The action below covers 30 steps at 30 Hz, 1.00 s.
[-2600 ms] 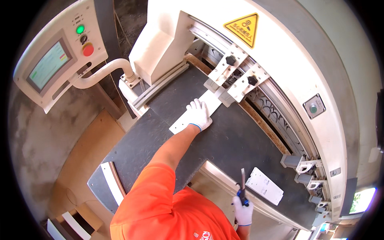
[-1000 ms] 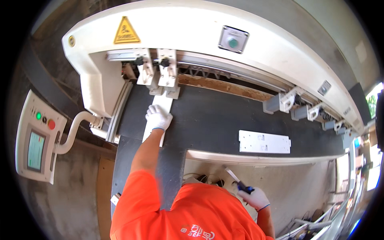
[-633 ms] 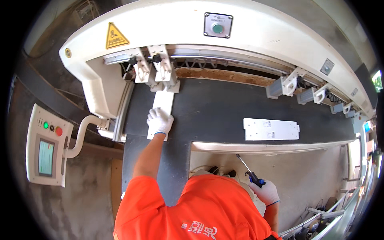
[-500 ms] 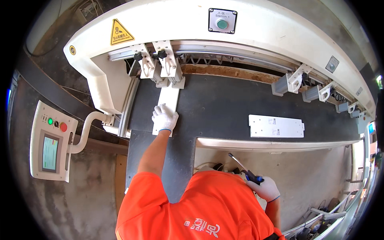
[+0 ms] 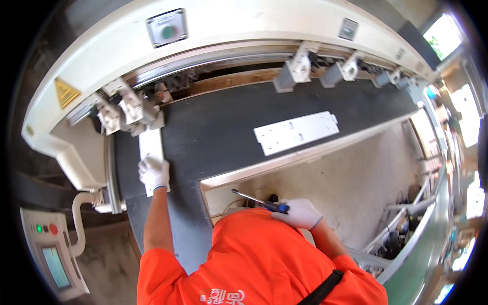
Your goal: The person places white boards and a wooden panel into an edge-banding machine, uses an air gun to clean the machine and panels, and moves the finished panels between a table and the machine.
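My left hand (image 5: 154,174), in a white knit glove, rests on a narrow white board (image 5: 151,143) with its fingers laid over the surface. The board's far end lies beneath a pair of clamp heads (image 5: 133,109) on the machine. My right hand (image 5: 301,214), gloved too, is closed round a tool (image 5: 280,207) with a long metal shaft and a black and blue handle. Held close to my body, the tool points left. A wider white panel (image 5: 297,133) with small holes lies farther right on the dark worktop (image 5: 213,117).
Overhead runs a white machine beam (image 5: 229,25) with a green button (image 5: 168,32). More clamp heads (image 5: 294,71) hang from it at right. A control panel (image 5: 55,254) stands at lower left. The worktop's pale front edge (image 5: 244,173) borders a gap above the floor.
My view has turned to the right, so the machine and panels sit farther left and tilted. My left hand stays on the narrow board; my right keeps its hold on the tool.
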Motion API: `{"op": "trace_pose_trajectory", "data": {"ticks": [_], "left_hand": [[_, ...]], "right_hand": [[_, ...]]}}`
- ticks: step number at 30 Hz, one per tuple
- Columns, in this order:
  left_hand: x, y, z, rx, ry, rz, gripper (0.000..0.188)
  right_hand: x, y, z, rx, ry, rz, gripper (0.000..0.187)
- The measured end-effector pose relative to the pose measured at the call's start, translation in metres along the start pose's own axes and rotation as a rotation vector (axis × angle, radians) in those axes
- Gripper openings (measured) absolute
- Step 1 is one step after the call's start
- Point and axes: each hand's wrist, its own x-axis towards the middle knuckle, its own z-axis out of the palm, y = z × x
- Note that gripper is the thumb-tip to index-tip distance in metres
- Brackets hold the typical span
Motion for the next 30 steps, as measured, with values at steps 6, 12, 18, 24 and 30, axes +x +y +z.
{"op": "trace_pose_trajectory", "data": {"ticks": [6, 12, 18, 24, 30], "left_hand": [[0.002, 0.012, 0.007, 0.065, 0.001, 0.074, 0.086], [-0.004, 0.015, -0.008, 0.043, -0.023, 0.024, 0.084], [0.003, 0.014, 0.003, 0.009, 0.040, 0.040, 0.080], [0.001, 0.002, 0.010, 0.039, 0.075, 0.063, 0.085], [-0.002, 0.011, 0.003, 0.035, 0.040, 0.039, 0.085]], "right_hand": [[-0.004, 0.015, 0.013, 0.068, 0.032, 0.002, 0.053], [-0.005, 0.011, 0.011, 0.089, 0.025, 0.018, 0.054], [-0.010, 0.008, 0.014, 0.070, 0.082, 0.050, 0.057], [-0.009, 0.010, 0.028, 0.161, 0.191, 0.094, 0.058], [-0.014, 0.012, 0.026, 0.209, 0.192, 0.118, 0.056]]}}
